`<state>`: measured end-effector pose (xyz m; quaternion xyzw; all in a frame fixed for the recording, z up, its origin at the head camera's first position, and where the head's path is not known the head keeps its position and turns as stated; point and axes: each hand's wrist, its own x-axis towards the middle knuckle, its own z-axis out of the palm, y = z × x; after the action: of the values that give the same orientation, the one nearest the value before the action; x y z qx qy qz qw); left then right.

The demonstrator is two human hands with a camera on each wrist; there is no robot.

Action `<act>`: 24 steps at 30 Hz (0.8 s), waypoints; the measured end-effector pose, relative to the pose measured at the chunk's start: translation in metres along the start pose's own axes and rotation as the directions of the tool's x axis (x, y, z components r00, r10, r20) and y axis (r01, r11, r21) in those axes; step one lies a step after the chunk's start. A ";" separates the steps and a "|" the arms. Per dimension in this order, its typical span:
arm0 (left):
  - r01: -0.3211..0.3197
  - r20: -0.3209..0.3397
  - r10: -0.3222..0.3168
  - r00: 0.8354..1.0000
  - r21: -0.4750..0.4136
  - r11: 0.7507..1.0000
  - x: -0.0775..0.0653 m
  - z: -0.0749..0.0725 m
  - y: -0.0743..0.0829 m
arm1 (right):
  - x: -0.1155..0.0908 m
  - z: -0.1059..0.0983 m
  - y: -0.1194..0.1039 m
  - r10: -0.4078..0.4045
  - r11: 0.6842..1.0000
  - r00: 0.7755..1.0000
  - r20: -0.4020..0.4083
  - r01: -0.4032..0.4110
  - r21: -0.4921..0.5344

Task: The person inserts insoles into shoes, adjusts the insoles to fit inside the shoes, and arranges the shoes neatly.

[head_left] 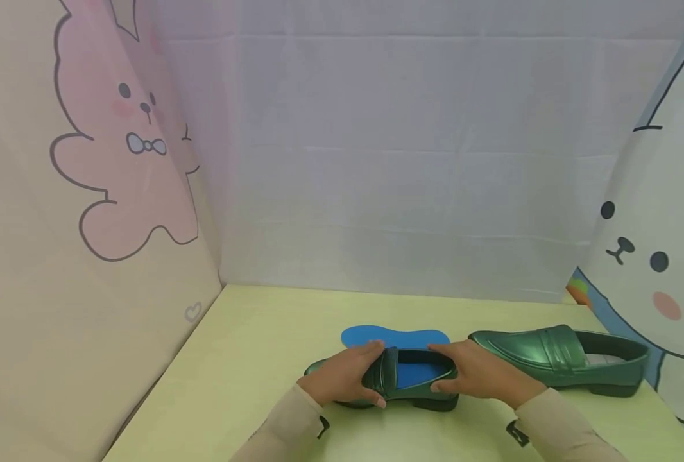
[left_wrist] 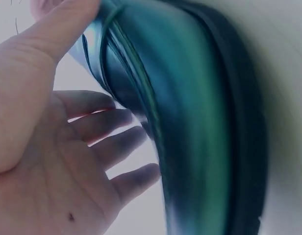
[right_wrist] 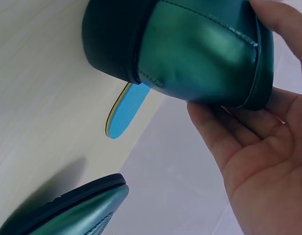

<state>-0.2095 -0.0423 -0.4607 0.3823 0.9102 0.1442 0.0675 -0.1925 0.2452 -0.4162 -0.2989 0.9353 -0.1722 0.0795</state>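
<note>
A shiny green loafer [head_left: 387, 373] lies on its sole with its toe to the left. Inside its opening shows a blue insole [head_left: 416, 375]. Over the front part, my left hand [head_left: 344, 375] grips the shoe, thumb on the near side and fingers across the far side. At the heel, my right hand [head_left: 483, 373] holds the rim and back between thumb and fingers. The right wrist view shows the rounded green heel counter [right_wrist: 195, 54] against those fingers. Just behind the shoe rests a second blue insole [head_left: 396, 336], flat on the table.
A matching green loafer [head_left: 532, 353] stands at the right, toe pointing left, with a pale lining inside. Everything sits on a light yellow table [head_left: 249, 346]. Hanging cloth [head_left: 405, 160] encloses the back and both sides, printed with cartoon rabbits.
</note>
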 end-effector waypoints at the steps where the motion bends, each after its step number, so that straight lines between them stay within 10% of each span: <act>1: 0.019 0.010 -0.019 1.000 0.004 1.000 -0.001 0.000 -0.002 | 0.000 0.000 0.000 0.005 1.000 1.000 0.006 -0.005 0.006; 8: 0.098 0.049 -0.097 0.994 -0.016 0.995 -0.005 0.003 -0.014 | 0.001 0.000 -0.001 0.009 1.000 1.000 0.016 -0.009 0.004; 24: 0.062 -0.007 -0.062 0.998 -0.070 0.996 0.000 0.007 -0.022 | 0.039 0.017 -0.039 -0.087 0.961 0.996 -0.025 0.077 -0.267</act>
<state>-0.2230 -0.0557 -0.4744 0.3505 0.9164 0.1757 0.0809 -0.1992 0.1881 -0.4192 -0.3419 0.9381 -0.0539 0.0144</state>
